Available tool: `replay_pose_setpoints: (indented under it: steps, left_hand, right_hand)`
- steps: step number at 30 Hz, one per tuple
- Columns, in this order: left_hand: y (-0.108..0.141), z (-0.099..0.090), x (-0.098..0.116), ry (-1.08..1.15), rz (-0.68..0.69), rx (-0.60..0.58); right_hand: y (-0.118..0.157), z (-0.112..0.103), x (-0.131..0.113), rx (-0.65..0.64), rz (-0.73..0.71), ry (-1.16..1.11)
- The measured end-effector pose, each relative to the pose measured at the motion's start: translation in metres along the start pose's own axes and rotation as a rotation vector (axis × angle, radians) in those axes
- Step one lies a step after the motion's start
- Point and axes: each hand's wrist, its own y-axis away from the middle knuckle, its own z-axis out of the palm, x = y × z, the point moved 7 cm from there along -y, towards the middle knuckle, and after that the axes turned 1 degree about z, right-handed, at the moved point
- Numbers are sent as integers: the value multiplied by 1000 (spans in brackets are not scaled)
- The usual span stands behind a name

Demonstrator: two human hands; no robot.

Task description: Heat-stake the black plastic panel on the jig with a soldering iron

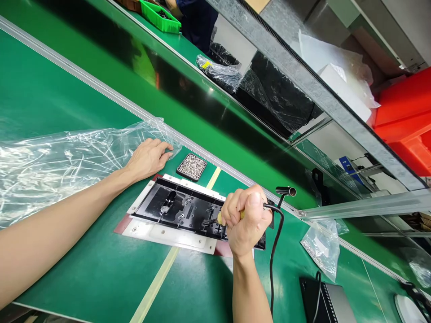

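My right hand [247,220] is wrapped round the yellow handle of a soldering iron [220,219] with a black cord. Its metal tip points down at a long black plastic panel [188,213]; whether it touches cannot be told. The panel lies in a white fixture [161,231], and my right hand hides part of its right end. My left hand [150,157] rests on the edge of a clear plastic bag [77,157], fingers loosely bent and thumb apart. Beside it sits a small black tray [191,167] full of tiny metal parts.
A metal rail [101,89] borders the green table [101,278]. A short metal tube [286,191] stands near the iron's cord. To the right lie a clear bag [323,246] and a black-and-grey device [332,300]. Across the belt are a green basket [161,18] and a person [198,22].
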Motion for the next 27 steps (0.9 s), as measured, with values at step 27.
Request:
replay_pose_setpoints:
  steps: [27]
  left_hand:
    - [1, -1, 1, -1, -8, 7]
  right_hand:
    - [0, 1, 1, -22, -2, -76]
